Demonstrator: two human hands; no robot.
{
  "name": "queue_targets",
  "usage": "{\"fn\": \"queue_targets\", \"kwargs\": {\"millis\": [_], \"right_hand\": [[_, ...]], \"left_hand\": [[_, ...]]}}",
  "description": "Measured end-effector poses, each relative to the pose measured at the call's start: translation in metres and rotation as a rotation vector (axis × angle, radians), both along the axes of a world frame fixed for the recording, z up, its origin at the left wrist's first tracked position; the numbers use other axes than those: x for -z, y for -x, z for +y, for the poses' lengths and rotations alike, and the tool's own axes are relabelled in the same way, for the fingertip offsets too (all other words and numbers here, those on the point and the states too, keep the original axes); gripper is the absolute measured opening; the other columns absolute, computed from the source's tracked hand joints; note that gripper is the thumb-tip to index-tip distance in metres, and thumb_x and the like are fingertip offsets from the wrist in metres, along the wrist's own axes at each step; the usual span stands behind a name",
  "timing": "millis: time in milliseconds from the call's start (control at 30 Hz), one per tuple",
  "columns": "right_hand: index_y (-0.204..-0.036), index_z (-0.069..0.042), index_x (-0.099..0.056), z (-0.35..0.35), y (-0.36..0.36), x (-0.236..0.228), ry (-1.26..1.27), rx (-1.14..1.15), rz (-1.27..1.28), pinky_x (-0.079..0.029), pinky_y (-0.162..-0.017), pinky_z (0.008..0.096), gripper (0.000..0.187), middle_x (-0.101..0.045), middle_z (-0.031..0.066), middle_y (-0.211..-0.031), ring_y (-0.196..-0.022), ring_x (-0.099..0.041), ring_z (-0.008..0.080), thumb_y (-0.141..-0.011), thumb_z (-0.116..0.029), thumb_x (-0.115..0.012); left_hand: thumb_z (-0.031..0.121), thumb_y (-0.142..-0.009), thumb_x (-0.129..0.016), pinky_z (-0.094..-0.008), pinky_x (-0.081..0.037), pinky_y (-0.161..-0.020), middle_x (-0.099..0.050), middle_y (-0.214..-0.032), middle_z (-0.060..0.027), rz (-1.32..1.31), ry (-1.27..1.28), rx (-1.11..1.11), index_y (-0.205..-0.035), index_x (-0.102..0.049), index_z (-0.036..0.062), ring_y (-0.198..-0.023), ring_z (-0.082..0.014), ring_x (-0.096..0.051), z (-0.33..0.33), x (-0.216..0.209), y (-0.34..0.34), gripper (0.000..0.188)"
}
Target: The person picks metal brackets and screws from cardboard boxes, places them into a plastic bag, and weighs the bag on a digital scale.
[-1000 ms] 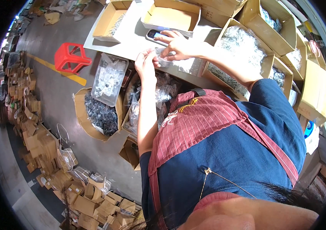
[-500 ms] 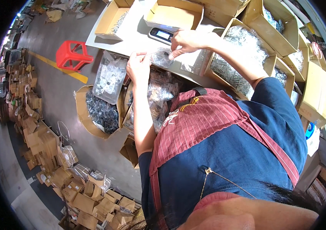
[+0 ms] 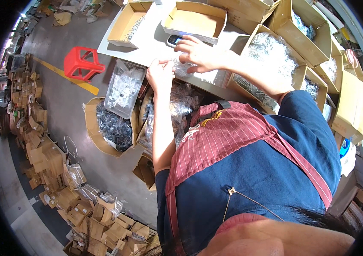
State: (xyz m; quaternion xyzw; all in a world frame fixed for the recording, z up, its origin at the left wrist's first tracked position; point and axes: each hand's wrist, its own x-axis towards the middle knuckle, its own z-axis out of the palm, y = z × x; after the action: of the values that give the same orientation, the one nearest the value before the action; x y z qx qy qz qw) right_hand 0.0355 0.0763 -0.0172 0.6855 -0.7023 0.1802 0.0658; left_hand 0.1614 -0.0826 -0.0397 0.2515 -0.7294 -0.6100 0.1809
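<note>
Over the white table, my left hand has its fingers pinched at the edge of a clear plastic bag. My right hand hovers beside the bag's right part, fingers apart and stretched leftward. Whether its thumb touches the bag I cannot tell. Just beyond these fingers lies a small black-and-white device with a display, partly covered by the hand. A shallow cardboard box stands behind it. To the left, another open box holds small metal pieces.
A clear tub of bagged parts sits left of my left forearm, above a carton of dark bagged pieces. Cartons full of clear bags line the right. A red stool stands on the floor.
My right hand has lifted off its pinch on the bag and spread its fingers, now covering more of the device. My left hand has shifted slightly to the right.
</note>
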Motion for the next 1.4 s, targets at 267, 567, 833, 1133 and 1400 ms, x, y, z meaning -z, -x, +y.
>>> {"fn": "queue_targets", "kwargs": {"millis": [267, 567, 833, 1133, 1400], "right_hand": [[-0.083, 0.000, -0.069, -0.012, 0.000, 0.010, 0.135, 0.105, -0.163, -0.042, -0.096, 0.0386, 0.012, -0.066, 0.0109, -0.094, -0.096, -0.059, 0.0259, -0.076, -0.010, -0.070], [-0.087, -0.002, -0.065, -0.015, -0.009, 0.017, 0.209, 0.133, -0.167, -0.044, -0.086, 0.0367, 0.016, -0.063, 0.0108, -0.090, -0.092, -0.057, 0.0268, -0.080, -0.017, -0.068], [-0.090, 0.000, -0.063, -0.008, -0.005, 0.016, 0.171, 0.171, -0.397, -0.047, -0.085, 0.0399, 0.010, -0.062, 0.0151, -0.093, -0.091, -0.060, 0.0326, -0.086, -0.009, -0.063], [-0.097, -0.001, -0.060, -0.005, -0.012, 0.016, 0.144, 0.208, -0.418, -0.048, -0.080, 0.0413, 0.014, -0.062, 0.0150, -0.093, -0.089, -0.061, 0.0329, -0.090, -0.013, -0.061], [-0.106, -0.004, -0.051, -0.008, -0.038, 0.005, 0.170, 0.420, -0.458, -0.049, -0.075, 0.0401, 0.021, -0.060, 0.0154, -0.094, -0.087, -0.060, 0.0309, -0.094, -0.020, -0.060]], "left_hand": [[0.008, -0.083, -0.071, -0.0267, -0.054, -0.068, -0.070, -0.084, -0.0113, 0.124, 0.306, 0.033, -0.099, -0.070, -0.0028, -0.072, -0.0149, -0.066, -0.001, -0.001, -0.003, 0.019], [0.017, -0.089, -0.066, -0.0351, -0.052, -0.076, -0.070, -0.093, -0.0111, 0.226, 0.554, -0.017, -0.094, -0.070, 0.0040, -0.086, -0.0286, -0.067, 0.003, 0.024, 0.000, 0.014], [0.018, -0.092, -0.064, -0.0359, -0.052, -0.074, -0.068, -0.090, -0.0105, 0.225, 0.451, -0.006, -0.096, -0.067, 0.0042, -0.082, -0.0275, -0.066, 0.005, 0.015, 0.004, 0.015], [0.015, -0.094, -0.055, -0.0451, -0.047, -0.082, -0.061, -0.091, -0.0168, 0.218, 0.716, 0.040, -0.095, -0.056, 0.0011, -0.090, -0.0371, -0.058, 0.011, 0.019, 0.010, 0.014], [0.013, -0.093, -0.055, -0.0458, -0.046, -0.083, -0.060, -0.090, -0.0180, 0.238, 0.757, -0.069, -0.093, -0.056, 0.0001, -0.089, -0.0380, -0.058, 0.021, 0.027, 0.015, 0.013]]}}
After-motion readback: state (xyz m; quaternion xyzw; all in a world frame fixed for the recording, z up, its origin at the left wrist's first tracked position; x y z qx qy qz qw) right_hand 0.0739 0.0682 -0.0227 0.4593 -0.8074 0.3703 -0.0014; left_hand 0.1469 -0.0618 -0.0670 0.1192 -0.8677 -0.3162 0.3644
